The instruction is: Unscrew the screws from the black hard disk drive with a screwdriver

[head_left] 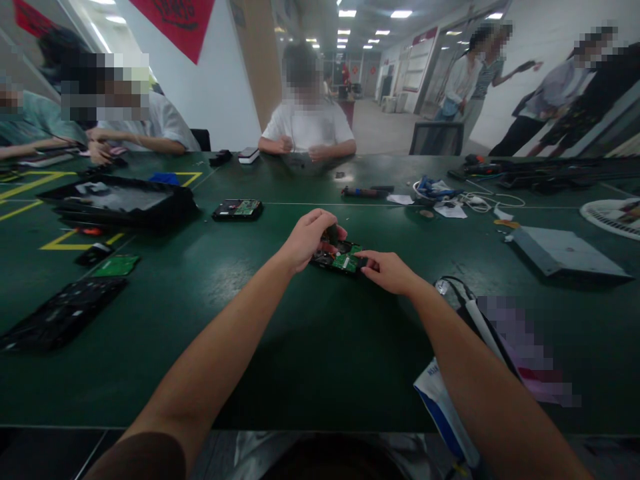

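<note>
1. Left hand (309,237) sits mid-frame with the fingers curled in tight. They're bunched round a small dark bit (333,233) right on top of the drive (345,259). Too small to say what that bit actually is.
2. Right hand (389,272) is just right of it, mostly closed. Thumb and forefinger pinch the right end of the drive, the other fingers are tucked under.
3. The drive lies flat on the green table (310,333), dead centre of the frame, between both hands.
4. The table's dark green and a bit shiny, with yellow tape lines at the left.
   - A second drive (237,209) lies up and left of centre.
   - There's a black tray (117,203) at the left and a loose green board (116,265) below it.
   - Cables (450,193) are at the upper right, with a grey box (565,252) at the right.
5. The room is a long, bright hall with ceiling panel lights. A person in a white shirt (307,127) sits across the table, more sit at the upper left, and a few stand at the upper right.
6. The drive itself is a black body with the green circuit board facing up, partly covered by fingers.
</note>
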The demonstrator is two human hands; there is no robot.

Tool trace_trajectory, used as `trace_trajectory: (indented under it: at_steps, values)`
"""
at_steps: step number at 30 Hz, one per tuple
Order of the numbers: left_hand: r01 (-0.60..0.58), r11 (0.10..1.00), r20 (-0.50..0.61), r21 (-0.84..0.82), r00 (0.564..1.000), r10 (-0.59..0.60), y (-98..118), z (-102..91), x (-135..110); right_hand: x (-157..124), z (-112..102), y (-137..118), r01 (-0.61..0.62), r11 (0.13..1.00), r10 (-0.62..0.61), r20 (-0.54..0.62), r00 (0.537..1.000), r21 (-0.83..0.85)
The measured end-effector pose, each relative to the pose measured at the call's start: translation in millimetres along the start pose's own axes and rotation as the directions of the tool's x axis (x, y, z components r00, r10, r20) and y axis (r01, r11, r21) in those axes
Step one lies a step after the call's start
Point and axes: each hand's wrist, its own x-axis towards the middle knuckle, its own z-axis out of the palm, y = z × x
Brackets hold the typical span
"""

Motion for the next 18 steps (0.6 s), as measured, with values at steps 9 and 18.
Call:
trace_trajectory:
  at_steps: [9, 18]
  values:
    - [-0.08, 0.99, 0.008, 0.112, 0.997, 0.079, 1.9, -1.1, -0.3, -0.1, -0.2, -1.4, -0.013, 1.0, 0.013, 0.013, 1.0, 0.014]
    - [-0.079, 0.986, 0.039, 0.147, 0.996, 0.074, 2.9, -2.8, 0.2, 1.0, 0.2, 1.6, -0.001, 1.0, 0.001, 0.015, 1.0, 0.018]
